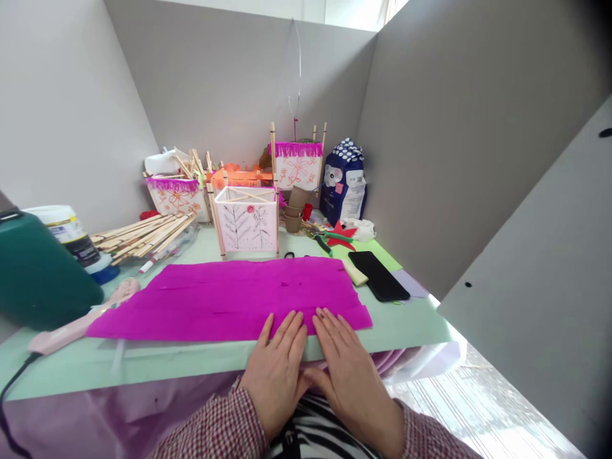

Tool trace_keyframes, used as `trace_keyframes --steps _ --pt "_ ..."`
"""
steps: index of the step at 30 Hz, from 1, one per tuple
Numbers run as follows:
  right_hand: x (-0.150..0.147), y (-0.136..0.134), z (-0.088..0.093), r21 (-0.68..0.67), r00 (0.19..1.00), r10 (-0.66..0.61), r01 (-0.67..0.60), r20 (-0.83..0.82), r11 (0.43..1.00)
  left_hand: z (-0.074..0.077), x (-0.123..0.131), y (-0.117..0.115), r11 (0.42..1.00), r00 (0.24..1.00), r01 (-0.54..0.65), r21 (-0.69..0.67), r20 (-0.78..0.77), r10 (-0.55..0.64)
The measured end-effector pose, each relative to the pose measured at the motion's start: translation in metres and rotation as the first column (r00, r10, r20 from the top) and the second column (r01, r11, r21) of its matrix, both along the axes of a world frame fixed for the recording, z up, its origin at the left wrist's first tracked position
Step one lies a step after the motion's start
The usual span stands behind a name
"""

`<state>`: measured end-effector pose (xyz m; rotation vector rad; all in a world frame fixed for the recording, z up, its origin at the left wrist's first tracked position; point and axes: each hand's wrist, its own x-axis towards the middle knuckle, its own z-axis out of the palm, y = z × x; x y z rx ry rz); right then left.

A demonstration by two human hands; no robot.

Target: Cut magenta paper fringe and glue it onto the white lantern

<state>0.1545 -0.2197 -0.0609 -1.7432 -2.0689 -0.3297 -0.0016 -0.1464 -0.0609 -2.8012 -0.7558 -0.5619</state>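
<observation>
A wide sheet of magenta paper (229,296) lies flat across the front of the green-covered table. My left hand (280,363) rests palm down at its front edge, fingers stretched out with the tips on the paper. Beside it my right hand (349,370) lies flat in the same way, its fingertips also on the paper. The two thumbs meet near the table edge. Neither hand holds anything.
Behind the paper stands a white stick-framed lantern (247,220). Wooden sticks (143,239), a green container (43,271) and a pink glue gun (71,331) are at left. A black phone (378,276), green-handled pliers (325,244) and a blue bag (343,185) are at right.
</observation>
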Motion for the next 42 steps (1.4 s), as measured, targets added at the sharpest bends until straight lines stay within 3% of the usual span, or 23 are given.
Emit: trace_keyframes --steps 9,15,23,30,42 --pt "0.007 -0.011 -0.013 0.045 0.978 -0.203 0.201 0.045 0.979 0.003 -0.001 0.000 1.000 1.000 0.008 -0.013 -0.013 -0.008" --pt "0.003 -0.015 -0.011 0.099 0.973 -0.226 0.221 0.046 0.970 0.004 -0.002 0.000 0.999 0.998 0.006 -0.045 -0.066 -0.010" --pt "-0.003 0.000 -0.010 0.114 0.993 0.023 -0.036 0.119 0.993 0.012 -0.004 -0.004 0.994 0.991 -0.008 -0.106 -0.135 -0.006" --pt "0.002 0.008 -0.023 0.174 0.987 0.068 -0.093 0.144 0.980 0.014 -0.014 -0.005 0.993 0.981 -0.087 -0.074 -0.179 0.073" --pt "0.008 0.012 -0.028 0.225 0.974 0.097 -0.143 0.204 0.964 0.011 -0.065 0.004 0.947 0.926 -0.319 0.029 -0.204 0.318"
